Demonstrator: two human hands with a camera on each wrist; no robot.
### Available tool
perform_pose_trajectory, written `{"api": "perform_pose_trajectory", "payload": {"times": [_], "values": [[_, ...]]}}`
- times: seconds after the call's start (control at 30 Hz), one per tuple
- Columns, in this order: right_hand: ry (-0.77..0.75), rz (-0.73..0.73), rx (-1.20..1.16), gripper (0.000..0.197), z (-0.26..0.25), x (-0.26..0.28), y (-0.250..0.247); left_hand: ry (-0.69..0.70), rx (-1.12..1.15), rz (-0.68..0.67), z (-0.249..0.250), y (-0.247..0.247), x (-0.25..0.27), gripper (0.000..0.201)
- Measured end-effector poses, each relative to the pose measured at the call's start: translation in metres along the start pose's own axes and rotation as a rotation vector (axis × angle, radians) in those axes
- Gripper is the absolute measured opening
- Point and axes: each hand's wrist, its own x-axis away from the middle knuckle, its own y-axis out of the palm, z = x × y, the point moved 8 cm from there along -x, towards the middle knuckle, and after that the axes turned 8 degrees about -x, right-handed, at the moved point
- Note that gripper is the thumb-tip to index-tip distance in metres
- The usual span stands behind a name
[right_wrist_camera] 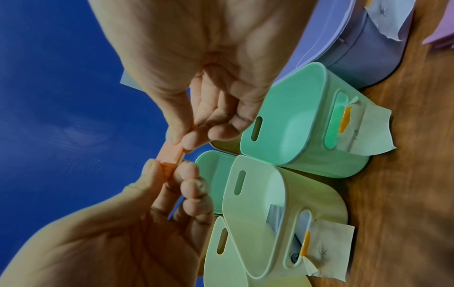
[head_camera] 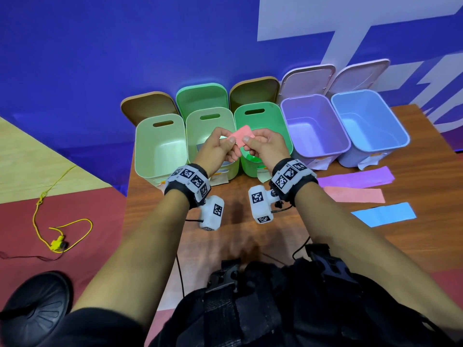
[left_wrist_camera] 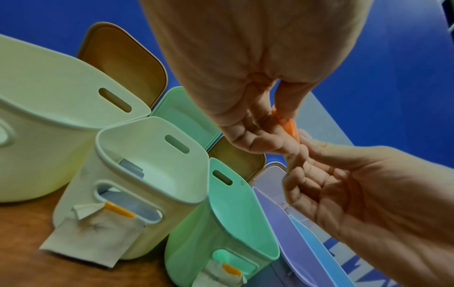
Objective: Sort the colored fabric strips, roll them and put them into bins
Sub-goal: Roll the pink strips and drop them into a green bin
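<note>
Strip [head_camera: 242, 135], pink, pinched at each end by my left hand [head_camera: 220, 146] and right hand [head_camera: 265, 145] above bins [head_camera: 265, 121]; I judged tight, even rolling needed, edges aligned.

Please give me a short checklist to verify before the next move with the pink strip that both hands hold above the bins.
1. Left hand has a grip on the pink strip: ok, thumb and fingers pinch it.
2. Right hand has a grip on it: ok.
3. Strip fully rolled: cannot tell; it looks flat and short.
4. Bins open: ok, all lids stand up behind them, e.g. the purple bin.
5. Which bin takes pink: cannot tell; the paper labels are unreadable.
6. Strips left on the table: not ok, purple strip, second pink strip and blue strip lie unrolled.
</note>
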Motion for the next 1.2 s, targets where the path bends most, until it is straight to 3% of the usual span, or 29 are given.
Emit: {"api": "perform_pose_trajectory", "payload": {"times": [0.4,0.6,0.67,0.8,0.93,1.2], "values": [[-0.007,0.016,-0.039,0.018,0.001,0.002,0.003,-0.064,0.038,-0.001,-0.011,0.002,-0.004,0.025],[-0.017,-0.021,-0.037,0.036,0.003,0.004,0.002,-0.106,0.027,-0.011,-0.020,0.001,-0.004,0.036],[-0.034,-0.052,-0.030,0.027,0.002,0.004,0.005,-0.122,0.028,-0.010,-0.023,0.001,-0.003,0.039],[-0.012,-0.027,-0.028,0.018,0.008,0.003,0.003,-0.135,0.066,0.044,-0.021,0.000,0.001,0.028],[-0.012,-0.015,0.010,0.010,0.011,0.005,0.002,-0.040,-0.020,0.090,-0.013,-0.004,0.007,0.008],[-0.016,-0.052,0.011,0.008,0.013,0.009,0.006,-0.019,-0.042,0.116,-0.015,-0.008,0.012,0.009]]}}
